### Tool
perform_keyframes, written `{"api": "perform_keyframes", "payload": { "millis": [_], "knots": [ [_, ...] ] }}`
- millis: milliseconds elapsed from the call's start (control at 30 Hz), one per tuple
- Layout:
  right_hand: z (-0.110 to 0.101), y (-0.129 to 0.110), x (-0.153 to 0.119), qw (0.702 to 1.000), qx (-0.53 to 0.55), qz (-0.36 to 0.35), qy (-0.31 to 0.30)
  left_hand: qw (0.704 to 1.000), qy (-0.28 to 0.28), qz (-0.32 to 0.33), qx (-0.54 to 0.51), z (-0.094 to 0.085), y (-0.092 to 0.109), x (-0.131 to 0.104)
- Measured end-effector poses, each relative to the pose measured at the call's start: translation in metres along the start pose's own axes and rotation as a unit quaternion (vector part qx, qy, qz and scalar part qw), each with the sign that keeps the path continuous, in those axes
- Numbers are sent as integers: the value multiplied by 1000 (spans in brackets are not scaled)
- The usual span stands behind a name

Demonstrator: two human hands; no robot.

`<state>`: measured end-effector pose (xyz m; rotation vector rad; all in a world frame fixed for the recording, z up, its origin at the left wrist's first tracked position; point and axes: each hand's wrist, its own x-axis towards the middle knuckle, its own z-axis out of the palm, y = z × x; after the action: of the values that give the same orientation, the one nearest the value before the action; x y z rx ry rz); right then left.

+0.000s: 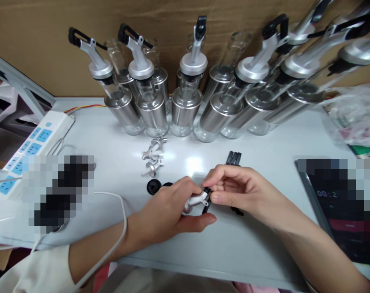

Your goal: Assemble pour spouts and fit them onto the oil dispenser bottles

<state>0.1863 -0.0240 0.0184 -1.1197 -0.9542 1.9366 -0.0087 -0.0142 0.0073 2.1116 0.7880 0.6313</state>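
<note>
My left hand (172,205) is closed around a silver pourer spout (197,200) low over the table. At the spout's tip, the thumb and fingers of my right hand (238,187) pinch a black flip cap (207,195). The cap's lever hangs down beside the spout. Silver spout pieces (153,152) lie in a loose group beyond my left hand. Black round caps (154,186) rest beside its knuckles, one partly covered. Several black lever pieces (234,158) lie behind my right hand, and more dark parts (237,211) show beneath it.
Glass bottles with steel sleeves (186,108) stand in rows along the back, several topped with pourers. A white power strip (38,140) lies left, with a white cable (124,207) crossing my left forearm. A phone (328,211) showing a timer and a plastic bag (353,114) are right.
</note>
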Motion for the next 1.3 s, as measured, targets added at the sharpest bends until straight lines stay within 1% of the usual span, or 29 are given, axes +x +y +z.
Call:
{"api": "perform_keyframes", "payload": {
  "millis": [200, 433, 733, 833, 933, 1033, 1100, 1167, 1233, 1300],
  "knots": [
    [1, 1, 2, 1000, 6, 6, 1, 1000, 8, 1, -11, 1, 0, -1],
    [1, 1, 3, 1000, 9, 10, 8, 998, 29, 47, 23, 2, -3, -1],
    [-1, 0, 1, 1000, -17, 8, 7, 999, 19, 39, 26, 1, -2, -1],
    [-1, 1, 1, 1000, -24, 6, -9, 999, 13, 30, 8, 3, -3, -2],
    [-2, 0, 1, 999, -39, 6, -23, 998, 39, 32, -46, 7, -5, -4],
    [-4, 0, 0, 999, -28, 1, -39, 993, 57, 6, -103, 9, -5, -4],
    [-5, 0, 0, 999, -11, 0, -50, 991, 44, -16, -125, 9, -4, -4],
    [-6, 0, -1, 998, 1, 2, -60, 989, 28, -22, -142, 7, -2, -3],
    [-6, 0, -1, 998, 11, 4, -69, 989, 24, -15, -146, 6, -1, -2],
    [-5, 0, 0, 997, 20, 9, -74, 989, 36, -3, -140, 7, -2, -3]
  ]
}}
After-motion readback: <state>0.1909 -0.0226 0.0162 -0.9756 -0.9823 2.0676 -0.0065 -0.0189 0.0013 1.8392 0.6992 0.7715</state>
